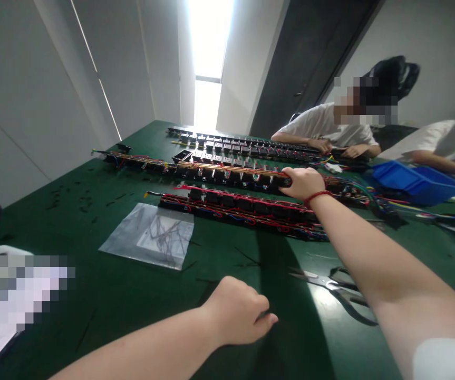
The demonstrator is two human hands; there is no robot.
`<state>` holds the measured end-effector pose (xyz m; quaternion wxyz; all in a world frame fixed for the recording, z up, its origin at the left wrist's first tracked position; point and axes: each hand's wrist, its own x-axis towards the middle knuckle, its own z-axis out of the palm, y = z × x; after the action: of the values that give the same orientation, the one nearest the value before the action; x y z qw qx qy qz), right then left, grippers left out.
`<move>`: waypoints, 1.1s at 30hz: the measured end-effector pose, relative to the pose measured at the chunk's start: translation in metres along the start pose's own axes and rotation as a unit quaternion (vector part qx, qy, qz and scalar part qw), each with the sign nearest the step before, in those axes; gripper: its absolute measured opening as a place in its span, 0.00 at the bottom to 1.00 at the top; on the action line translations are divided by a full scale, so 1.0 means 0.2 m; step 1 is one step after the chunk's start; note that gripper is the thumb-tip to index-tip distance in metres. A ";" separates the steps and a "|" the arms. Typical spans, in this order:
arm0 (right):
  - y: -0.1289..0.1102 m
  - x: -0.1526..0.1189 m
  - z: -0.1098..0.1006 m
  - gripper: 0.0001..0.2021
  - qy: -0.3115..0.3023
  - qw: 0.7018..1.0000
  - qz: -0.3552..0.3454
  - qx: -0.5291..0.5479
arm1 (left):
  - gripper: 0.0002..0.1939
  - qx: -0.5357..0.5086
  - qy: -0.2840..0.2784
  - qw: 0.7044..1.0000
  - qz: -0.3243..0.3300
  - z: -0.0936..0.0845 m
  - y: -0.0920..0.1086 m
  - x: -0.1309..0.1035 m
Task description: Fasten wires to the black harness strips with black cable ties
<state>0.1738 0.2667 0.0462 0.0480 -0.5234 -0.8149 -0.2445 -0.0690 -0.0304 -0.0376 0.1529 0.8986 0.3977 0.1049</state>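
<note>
Green table [132, 295] supports the wired strip [233, 170], which right hand [306, 184] grasps, perhaps for steadying; left hand [235, 311] is curled, contents unclear.

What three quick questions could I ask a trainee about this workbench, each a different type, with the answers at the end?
1. Multiple choice: which wrist has the red bracelet on it?
A) The left
B) The right
C) Both

2. True or false: the right hand is touching a long wired strip.

3. Fill in the blank: the open scissors and the clear plastic bag both lie on a ____ tabletop.

Key: 1. B; 2. true; 3. green
</note>
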 end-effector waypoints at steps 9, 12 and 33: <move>-0.09 0.05 0.17 0.20 -0.132 0.987 0.010 0.092 | 0.22 -0.004 0.009 1.000 0.002 0.02 -0.01 0.01; -0.08 0.08 0.19 0.19 -0.198 0.970 0.008 0.143 | 0.22 -0.001 0.010 1.000 0.001 0.02 -0.01 0.01; -0.36 -0.26 -0.03 0.23 -0.113 0.956 -0.075 0.260 | 0.20 -0.011 0.036 0.999 0.006 0.01 -0.02 -0.01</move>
<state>0.1323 0.1970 0.0096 0.0719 -0.4546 -0.8872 0.0333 -0.0718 -0.0290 -0.0407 0.1481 0.8947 0.3965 0.1428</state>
